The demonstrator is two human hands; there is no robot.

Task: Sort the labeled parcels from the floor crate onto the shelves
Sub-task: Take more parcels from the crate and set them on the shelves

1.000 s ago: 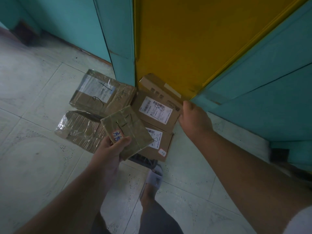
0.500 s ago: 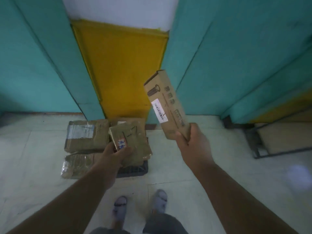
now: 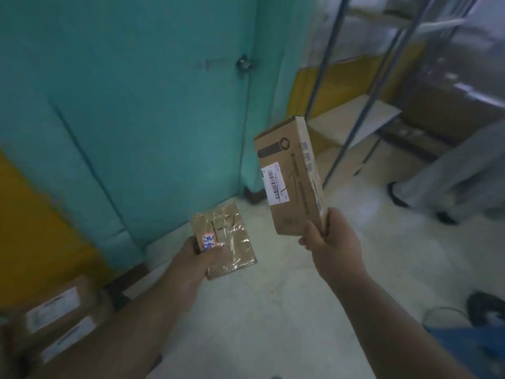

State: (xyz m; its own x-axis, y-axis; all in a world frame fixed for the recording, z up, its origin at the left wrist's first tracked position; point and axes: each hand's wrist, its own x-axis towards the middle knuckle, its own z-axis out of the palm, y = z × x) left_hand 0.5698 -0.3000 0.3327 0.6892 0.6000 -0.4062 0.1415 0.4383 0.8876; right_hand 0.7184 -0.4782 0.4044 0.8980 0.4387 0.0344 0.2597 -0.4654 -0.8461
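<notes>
My left hand [image 3: 197, 262] grips a small tape-wrapped brown parcel [image 3: 231, 239] by its near corner, next to a white sticker with blue handwriting. My right hand [image 3: 329, 240] holds a taller cardboard box [image 3: 293, 187] upright by its lower end; a white barcode label faces me. Both parcels are off the floor, in front of a teal door. More labeled parcels [image 3: 54, 321] lie at the bottom left, partly hidden by my left forearm. A metal shelf rack [image 3: 355, 116] stands at the upper right, with a pale shelf board low down.
The teal door [image 3: 153, 105] and a yellow wall panel [image 3: 30, 231] fill the left. A person's grey trouser leg and dark shoe [image 3: 448, 170] stand at the right. Blue fabric and a dark object [image 3: 481, 324] lie at the bottom right. Pale tiled floor [image 3: 273, 310] stretches ahead.
My view has swung right, away from the parcel pile, which now sits at the bottom left. The shelf rack has come into view. Both hands still carry their parcels.
</notes>
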